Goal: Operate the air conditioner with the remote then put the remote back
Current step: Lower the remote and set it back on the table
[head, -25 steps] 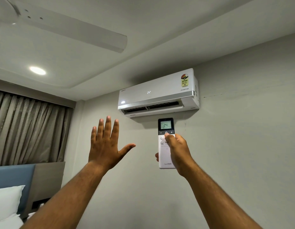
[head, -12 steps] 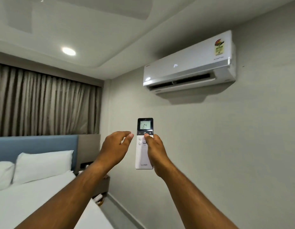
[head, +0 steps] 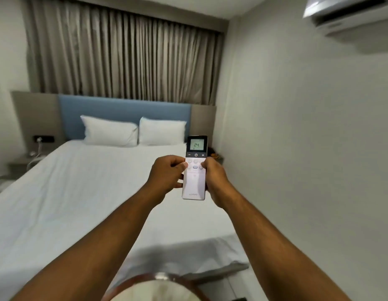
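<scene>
White remote [head: 194, 181], upright, screen reading 24; white air conditioner [head: 349, 13] wall-mounted high at right.

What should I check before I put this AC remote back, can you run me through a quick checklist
1. Remote held securely: ok, the left hand and right hand grip it on either side.
2. Remote display readable: ok, it shows 24.
3. Air conditioner running: cannot tell, only its lower corner shows at top right and no display is visible.
4. Place to return the remote to: cannot tell, no holder or marked spot is in view.
5. Free surface nearby: ok, the bed lies bare below the hands.
6. Path ahead: ok, nothing stands between the hands and the bed.
</scene>
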A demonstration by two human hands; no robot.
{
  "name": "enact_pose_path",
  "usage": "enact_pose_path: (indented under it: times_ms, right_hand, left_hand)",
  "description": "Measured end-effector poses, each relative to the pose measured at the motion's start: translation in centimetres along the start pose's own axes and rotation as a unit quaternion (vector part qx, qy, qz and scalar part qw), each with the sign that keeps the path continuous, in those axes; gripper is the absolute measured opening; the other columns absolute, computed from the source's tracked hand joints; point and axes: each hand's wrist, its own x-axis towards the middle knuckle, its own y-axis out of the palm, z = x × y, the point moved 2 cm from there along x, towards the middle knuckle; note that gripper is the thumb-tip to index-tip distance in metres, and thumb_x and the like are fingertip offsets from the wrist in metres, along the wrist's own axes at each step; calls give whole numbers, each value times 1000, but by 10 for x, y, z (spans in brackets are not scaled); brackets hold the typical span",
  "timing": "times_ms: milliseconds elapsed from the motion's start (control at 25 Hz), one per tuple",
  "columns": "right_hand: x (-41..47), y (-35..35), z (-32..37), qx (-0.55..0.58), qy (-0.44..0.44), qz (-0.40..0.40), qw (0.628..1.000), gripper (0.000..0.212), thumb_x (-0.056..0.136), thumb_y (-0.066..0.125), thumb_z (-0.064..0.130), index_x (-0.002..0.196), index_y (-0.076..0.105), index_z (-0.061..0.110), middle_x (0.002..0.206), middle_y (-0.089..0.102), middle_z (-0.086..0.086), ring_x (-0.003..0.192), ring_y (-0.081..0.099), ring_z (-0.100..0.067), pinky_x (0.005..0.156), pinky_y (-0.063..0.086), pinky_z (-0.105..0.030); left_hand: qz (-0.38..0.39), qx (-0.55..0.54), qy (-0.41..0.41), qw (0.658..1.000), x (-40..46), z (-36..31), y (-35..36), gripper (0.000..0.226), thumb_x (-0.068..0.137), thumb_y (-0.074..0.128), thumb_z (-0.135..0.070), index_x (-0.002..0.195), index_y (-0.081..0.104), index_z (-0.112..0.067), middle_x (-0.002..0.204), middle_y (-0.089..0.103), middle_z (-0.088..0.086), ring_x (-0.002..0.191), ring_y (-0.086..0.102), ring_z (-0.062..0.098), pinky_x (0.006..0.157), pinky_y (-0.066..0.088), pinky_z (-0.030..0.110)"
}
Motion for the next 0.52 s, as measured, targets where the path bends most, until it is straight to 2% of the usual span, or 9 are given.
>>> enact_pose_path:
  times_ms: [160,240,360,440,520]
  right_hand:
    - [-5,43,-92,-52,84,78,992,43,87,32,13,118,62,10,112,72,-16,100,70,-36,79,54,-44]
    - [-17,59,-145,-65,128,99,985,39,90,36,9,114,66,12,110,73,-13,90,71,-28,69,56,-35]
    - [-38,69,-221,-76,189,98,974,32,94,44,7,97,71,22,98,75,-4,69,69,-12,50,52,-22]
    - [-53,72,-280,-96,230,102,963,29,95,48,7,102,72,21,101,75,-4,73,70,-13,50,53,-22]
    - [-72,71,-336,-115,273,109,949,29,96,50,7,116,69,16,110,74,-6,82,70,-18,58,55,-27]
  left_hand:
    - [-39,15,-116,992,-29,88,-38,10,92,57,-14,92,67,-12,91,72,4,66,68,15,45,51,21]
    - [-53,14,-180,982,-51,141,-50,10,92,57,-14,94,66,-10,93,73,7,69,69,18,47,53,23]
    - [-74,-25,-278,957,-91,218,-54,10,91,57,-12,93,66,-7,95,73,12,78,71,27,60,60,37]
    - [-85,-19,-326,941,-122,270,-52,11,91,57,-12,88,67,-11,92,73,6,77,72,22,55,58,31]
    - [-88,-18,-372,924,-154,317,-44,12,92,56,-13,87,67,-14,90,72,2,74,70,18,49,55,25]
